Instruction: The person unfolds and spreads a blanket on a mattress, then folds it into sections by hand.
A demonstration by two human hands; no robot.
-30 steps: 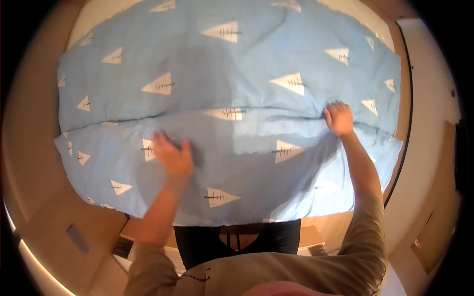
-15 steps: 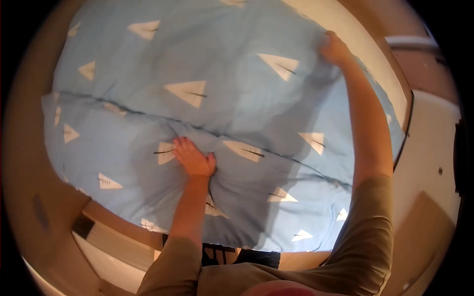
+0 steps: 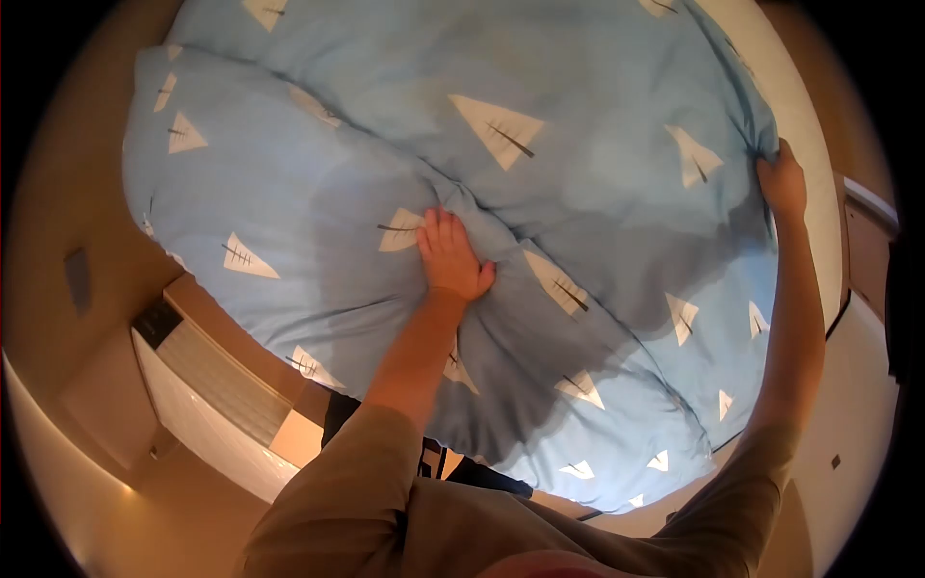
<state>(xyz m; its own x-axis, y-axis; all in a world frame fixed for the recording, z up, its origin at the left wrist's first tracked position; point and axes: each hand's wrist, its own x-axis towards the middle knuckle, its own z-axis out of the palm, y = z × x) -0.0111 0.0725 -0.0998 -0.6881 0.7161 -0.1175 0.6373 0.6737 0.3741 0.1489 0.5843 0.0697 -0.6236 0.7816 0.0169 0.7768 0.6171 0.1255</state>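
A light blue quilt [image 3: 578, 222] with white tree-like triangles fills most of the view, with a long crease running diagonally across it. My left hand [image 3: 450, 254] presses flat on the quilt near its middle, fingers spread, and folds radiate from under the palm. At the right, my right hand [image 3: 782, 183] is closed on the quilt's edge, where the cloth bunches into creases. The ends of its fingers are partly hidden by the cloth.
Beyond the quilt's right edge shows a cream-coloured surface [image 3: 809, 125]. At the lower left stands a pale unit [image 3: 217, 385] with a dark item [image 3: 157, 323] on its corner. Brown floor [image 3: 67, 193] lies at the left.
My right hand has gone from the quilt's middle crease to its right edge and closed on it. My left hand now presses nearer the centre; the quilt appears turned and more creased.
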